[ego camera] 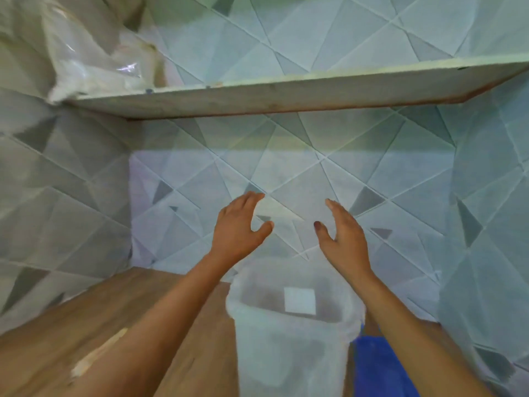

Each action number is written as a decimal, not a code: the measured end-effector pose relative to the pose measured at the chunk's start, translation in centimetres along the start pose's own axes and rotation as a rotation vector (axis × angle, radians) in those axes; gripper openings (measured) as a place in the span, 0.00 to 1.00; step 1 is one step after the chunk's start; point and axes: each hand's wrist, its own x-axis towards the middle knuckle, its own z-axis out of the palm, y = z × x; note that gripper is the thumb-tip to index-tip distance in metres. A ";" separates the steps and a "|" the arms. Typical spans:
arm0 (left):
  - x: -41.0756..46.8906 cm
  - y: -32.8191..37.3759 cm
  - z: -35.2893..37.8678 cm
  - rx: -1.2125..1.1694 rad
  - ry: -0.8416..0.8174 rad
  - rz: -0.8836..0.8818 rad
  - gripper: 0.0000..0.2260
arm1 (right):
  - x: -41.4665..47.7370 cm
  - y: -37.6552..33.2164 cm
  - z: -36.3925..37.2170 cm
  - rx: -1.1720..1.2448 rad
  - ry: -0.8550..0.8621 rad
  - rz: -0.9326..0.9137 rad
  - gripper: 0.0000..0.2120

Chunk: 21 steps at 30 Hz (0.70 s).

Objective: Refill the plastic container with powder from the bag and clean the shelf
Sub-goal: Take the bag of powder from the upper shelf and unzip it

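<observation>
Tiled walls backed the shelf (286,98). Left hand (239,229) and right hand (345,234) hovered, grips open, empty; the bag (86,67) likely wanted a two-handed, mouth-up lift.

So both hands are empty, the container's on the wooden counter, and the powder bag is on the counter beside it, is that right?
Not quite. The bag is not on the counter; it sits on the shelf above, at its left end, as the head view shows. The rest holds: the left hand and right hand are empty, and the container stands on the counter.
</observation>
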 end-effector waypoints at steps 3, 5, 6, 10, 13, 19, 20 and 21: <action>-1.2 -6.8 -4.9 0.060 0.036 -0.058 0.35 | 0.9 -5.9 5.5 0.053 -0.018 -0.058 0.25; -1.8 -11.3 -8.3 0.100 0.065 -0.088 0.32 | 1.2 -10.0 9.3 0.098 -0.033 -0.096 0.25; -2.0 -13.4 -10.1 0.121 0.081 -0.098 0.31 | 1.3 -12.0 11.2 0.122 -0.039 -0.119 0.25; -2.6 -20.6 -16.4 0.222 0.148 -0.131 0.28 | 1.6 -18.7 17.7 0.150 -0.083 -0.220 0.26; -2.0 -24.8 -19.9 0.294 0.171 -0.155 0.31 | 3.2 -22.7 21.3 0.196 -0.122 -0.266 0.26; 2.2 -31.6 -24.6 0.370 0.265 -0.124 0.33 | 9.7 -29.2 26.9 0.291 -0.083 -0.322 0.26; 3.3 -32.7 -25.2 0.376 0.280 -0.121 0.34 | 11.0 -30.0 27.8 0.300 -0.074 -0.334 0.26; 4.4 -33.6 -25.8 0.382 0.293 -0.117 0.35 | 12.3 -30.8 28.7 0.306 -0.061 -0.352 0.26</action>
